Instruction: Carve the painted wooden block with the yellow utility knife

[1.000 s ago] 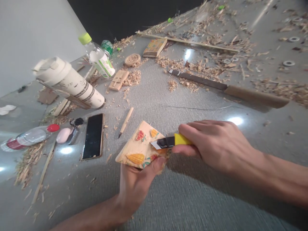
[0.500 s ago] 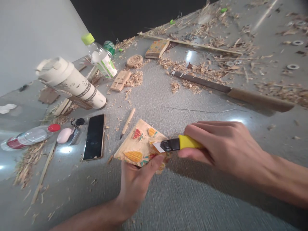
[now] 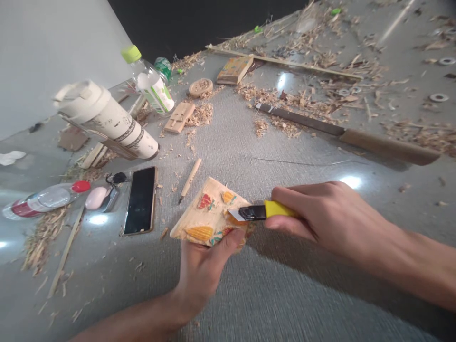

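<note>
My left hand [image 3: 208, 263] grips a carved wooden block [image 3: 192, 211] from below, its thumb lying over the near edge. Painted red, orange and green shapes stand out on the block's pale, tilted upper face. In my right hand [image 3: 320, 213] is a yellow utility knife [image 3: 280, 209], held from the right. Its blade lies over an orange shape near the block's right corner, close to my left thumb. The fingers beneath the block are hidden. Just beyond the block, a small wooden-handled carving tool [image 3: 190, 180] rests on the grey table.
A phone [image 3: 140, 202], a white tumbler [image 3: 107, 121] and a red-capped bottle [image 3: 46, 199] are on the left. Farther back lie a carved wood piece [image 3: 180, 117], a round disc [image 3: 200, 87] and a painted block [image 3: 234, 70]. A long wooden-handled file [image 3: 306, 121] lies among shavings at right.
The knife blade has shifted slightly on the orange shape and lies flatter. The block has tilted a little in my left hand, and the whole view has moved slightly.
</note>
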A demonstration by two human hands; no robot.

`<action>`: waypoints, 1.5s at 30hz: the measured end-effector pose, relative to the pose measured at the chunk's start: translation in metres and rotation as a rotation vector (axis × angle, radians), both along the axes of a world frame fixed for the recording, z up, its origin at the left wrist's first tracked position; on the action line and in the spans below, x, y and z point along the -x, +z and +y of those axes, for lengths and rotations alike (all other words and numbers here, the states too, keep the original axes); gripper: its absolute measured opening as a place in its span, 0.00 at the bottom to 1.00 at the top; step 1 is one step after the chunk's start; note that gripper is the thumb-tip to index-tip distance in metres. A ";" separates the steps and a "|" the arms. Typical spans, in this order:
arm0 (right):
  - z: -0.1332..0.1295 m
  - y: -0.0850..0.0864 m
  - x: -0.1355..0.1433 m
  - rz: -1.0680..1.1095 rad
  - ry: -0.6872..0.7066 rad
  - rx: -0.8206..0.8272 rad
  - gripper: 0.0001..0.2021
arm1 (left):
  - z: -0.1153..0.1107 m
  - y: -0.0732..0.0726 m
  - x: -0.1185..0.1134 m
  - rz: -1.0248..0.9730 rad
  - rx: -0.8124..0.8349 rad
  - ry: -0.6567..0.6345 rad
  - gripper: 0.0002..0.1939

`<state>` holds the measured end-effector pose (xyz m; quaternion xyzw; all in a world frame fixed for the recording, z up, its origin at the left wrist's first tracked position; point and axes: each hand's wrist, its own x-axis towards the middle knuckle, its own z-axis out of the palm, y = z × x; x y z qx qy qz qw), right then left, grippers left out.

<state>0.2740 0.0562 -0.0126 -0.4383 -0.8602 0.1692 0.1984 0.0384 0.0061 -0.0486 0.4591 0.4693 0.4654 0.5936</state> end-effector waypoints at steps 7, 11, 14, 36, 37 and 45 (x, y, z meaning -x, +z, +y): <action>-0.002 -0.002 0.001 -0.095 -0.042 -0.167 0.30 | -0.005 0.008 -0.001 0.022 0.047 0.025 0.25; -0.004 -0.004 0.004 -0.166 -0.091 -0.364 0.28 | -0.009 0.007 -0.001 -0.037 0.092 0.033 0.30; -0.004 -0.004 0.006 -0.173 -0.097 -0.406 0.27 | -0.010 0.005 -0.001 -0.057 0.091 0.035 0.32; -0.006 -0.007 0.008 -0.118 -0.071 -0.238 0.29 | -0.005 0.003 -0.005 -0.048 0.050 0.072 0.25; -0.006 -0.006 0.008 -0.134 -0.083 -0.260 0.29 | -0.005 0.003 -0.005 -0.052 0.059 0.072 0.26; -0.004 -0.001 0.012 -0.193 -0.109 -0.400 0.25 | -0.006 0.014 -0.011 -0.084 0.095 0.064 0.24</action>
